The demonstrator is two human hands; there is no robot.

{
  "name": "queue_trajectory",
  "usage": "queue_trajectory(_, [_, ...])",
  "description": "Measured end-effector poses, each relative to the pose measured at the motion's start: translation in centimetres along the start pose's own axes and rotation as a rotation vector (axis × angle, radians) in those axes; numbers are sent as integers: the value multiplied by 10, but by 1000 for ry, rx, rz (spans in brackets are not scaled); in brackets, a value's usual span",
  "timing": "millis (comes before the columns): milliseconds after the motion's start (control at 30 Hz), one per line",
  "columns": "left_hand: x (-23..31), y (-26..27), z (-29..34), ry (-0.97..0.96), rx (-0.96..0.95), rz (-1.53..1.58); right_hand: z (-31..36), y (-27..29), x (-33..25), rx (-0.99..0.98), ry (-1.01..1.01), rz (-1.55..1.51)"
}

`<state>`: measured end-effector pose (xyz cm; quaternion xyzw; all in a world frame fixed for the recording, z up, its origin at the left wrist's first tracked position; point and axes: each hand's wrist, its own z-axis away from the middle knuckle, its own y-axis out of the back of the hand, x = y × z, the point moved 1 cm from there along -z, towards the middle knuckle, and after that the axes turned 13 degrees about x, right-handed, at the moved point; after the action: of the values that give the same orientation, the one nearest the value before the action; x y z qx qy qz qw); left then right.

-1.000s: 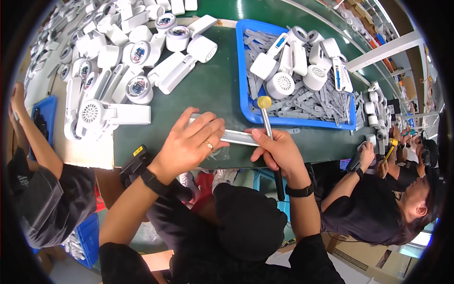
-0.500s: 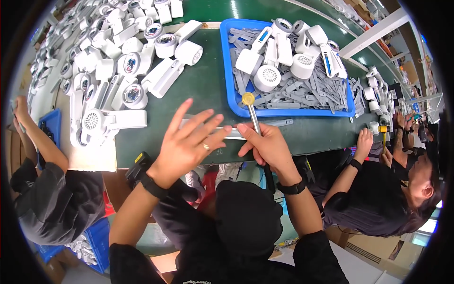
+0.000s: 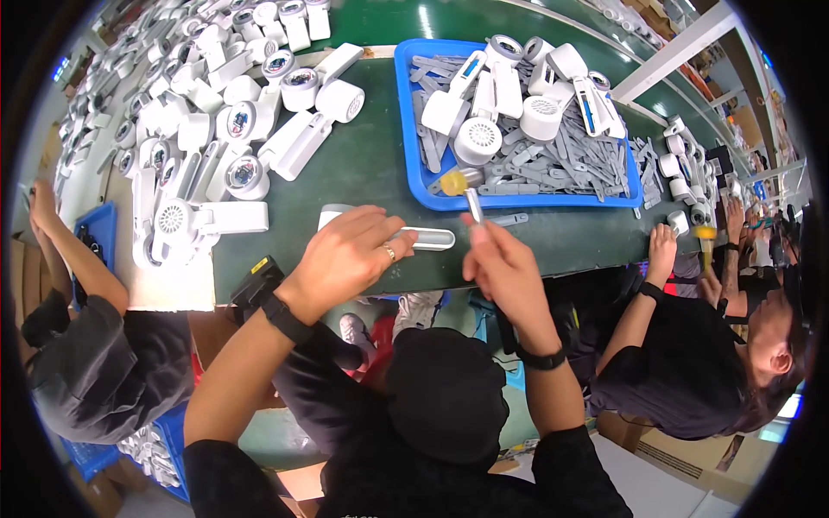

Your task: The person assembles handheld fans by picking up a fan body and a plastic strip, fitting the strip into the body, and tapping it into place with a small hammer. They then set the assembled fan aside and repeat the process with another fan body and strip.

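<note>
On the green table in front of me lies a white handheld fan, its grey-inlaid handle toward the right. My left hand is closed over its middle, hiding that part. My right hand grips a small mallet with a yellow head and silver shaft. The mallet's head is over the near rim of the blue tray, up and away from the fan. A loose grey strip lies on the table just beyond my right hand.
The tray holds many grey strips and several white fans. More white fans are heaped at the left. A co-worker's hand is at the table on the right, beside another yellow mallet. Another person works at the far left.
My left hand, spread open above the fan before, has come down and closed over it. My right hand has shifted slightly right, and the mallet's shaft is tilted differently.
</note>
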<state>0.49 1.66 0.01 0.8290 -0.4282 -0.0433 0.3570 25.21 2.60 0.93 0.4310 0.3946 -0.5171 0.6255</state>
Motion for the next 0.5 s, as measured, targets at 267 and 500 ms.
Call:
queue_trajectory(267, [-3,3,4,-10,-12,-44,57,19,-13,348,725,795])
queue_trajectory(500, [-4,-1,1,-39,0,-48,56,17,-10,331,760,960])
